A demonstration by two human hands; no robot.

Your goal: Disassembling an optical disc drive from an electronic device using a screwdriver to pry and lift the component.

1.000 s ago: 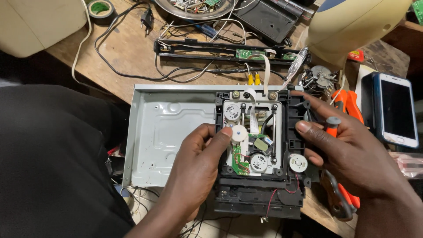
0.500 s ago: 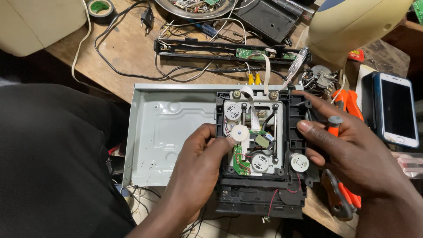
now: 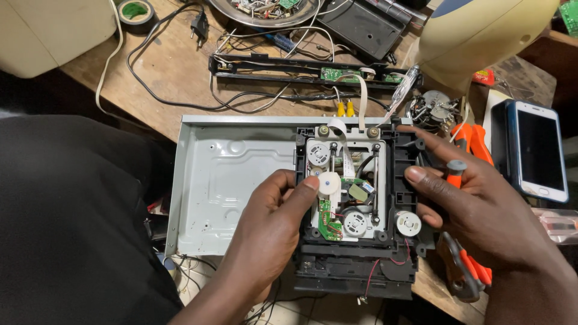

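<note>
**A:** What takes up most of the view?

**B:** A wooden surface (image 3: 174, 72) crowded with parts. Lying on it, partly past its near edge, is a grey metal chassis tray (image 3: 223, 174), bare on its left half. Seated in its right half is a black disc drive mechanism (image 3: 361, 265), open on top, with a white ribbon cable (image 3: 344, 144) running up its middle.

**A:** And around the chassis?

**B:** A cream plastic housing (image 3: 481, 42) at the upper right, another pale casing (image 3: 48, 30) at the upper left, a long black front panel strip (image 3: 301, 69) with a green circuit board beyond the chassis, and a smartphone (image 3: 539, 150) at the far right. A roll of green tape (image 3: 137, 11) sits at the top left beside a black cable with a plug (image 3: 200, 27).

**A:** The hands?

**B:** The left hand (image 3: 271, 222) rests on the chassis at the drive's left edge, curled, its thumb tip pressing the white round spindle hub (image 3: 329, 183) in the middle of the mechanism. The right hand (image 3: 475, 204) lies against the drive's right side, fingers spread along the black frame; it grips nothing, and the index finger reaches to the frame's upper right corner. Orange-handled pliers (image 3: 472, 141) lie beneath that hand, another orange-handled tool (image 3: 469, 271) near the wrist.

**A:** Small parts inside the drive?

**B:** Silver motors (image 3: 318, 154) at the upper left and lower centre, a white gear (image 3: 408, 224) at the lower right near the right hand's fingers, and a small green board (image 3: 328, 222) just below the hub.
</note>
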